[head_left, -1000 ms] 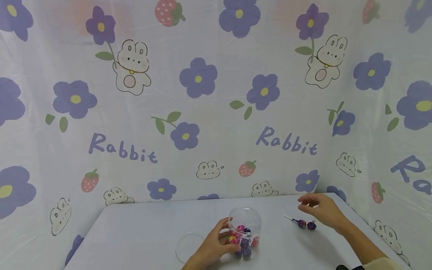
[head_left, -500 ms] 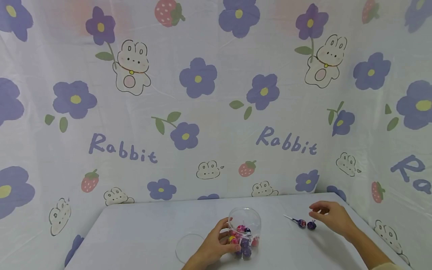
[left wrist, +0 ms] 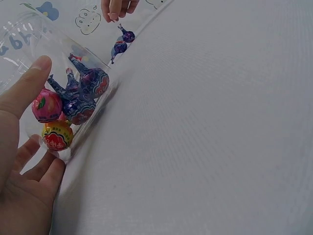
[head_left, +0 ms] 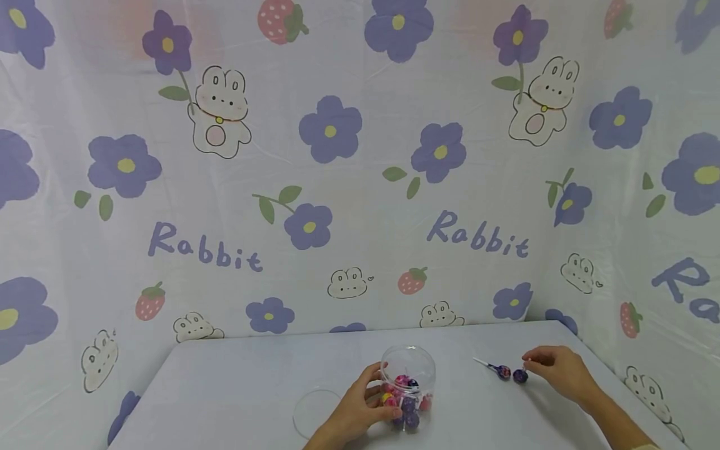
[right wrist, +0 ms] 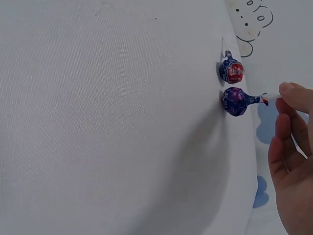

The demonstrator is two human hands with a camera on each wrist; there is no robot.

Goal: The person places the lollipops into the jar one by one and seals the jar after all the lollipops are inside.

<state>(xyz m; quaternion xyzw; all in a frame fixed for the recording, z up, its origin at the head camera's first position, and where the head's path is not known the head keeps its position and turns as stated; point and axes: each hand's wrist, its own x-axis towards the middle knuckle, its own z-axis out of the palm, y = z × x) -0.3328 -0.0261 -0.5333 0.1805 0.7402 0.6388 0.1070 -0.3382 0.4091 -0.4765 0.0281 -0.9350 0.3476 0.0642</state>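
My left hand (head_left: 353, 406) grips the side of a clear plastic jar (head_left: 425, 362), which stands without its lid. Inside are several wrapped lollipops, among them a yellow-and-red one (left wrist: 57, 135), a pink one (left wrist: 47, 105) and some dark purple ones (left wrist: 94, 82). At the right of the table, my right hand (head_left: 562, 370) pinches the white stick of a purple lollipop (right wrist: 235, 102) between thumb and forefinger. Its wrapped ball points down, close over the tabletop. Right beside it lies a second purple lollipop (right wrist: 231, 70) with a red label, its white stick pointing away to the left in the head view.
A round clear lid (head_left: 304, 415) lies flat on the white table (head_left: 236, 381), left of the jar and partly behind my left forearm. A curtain (head_left: 365, 187) printed with flowers and rabbits hangs behind the table and along its sides.
My right hand has moved right and down from above the two lollipops, and its fingertips have closed on the right one's stick. The left hand and the jar have stayed in place.
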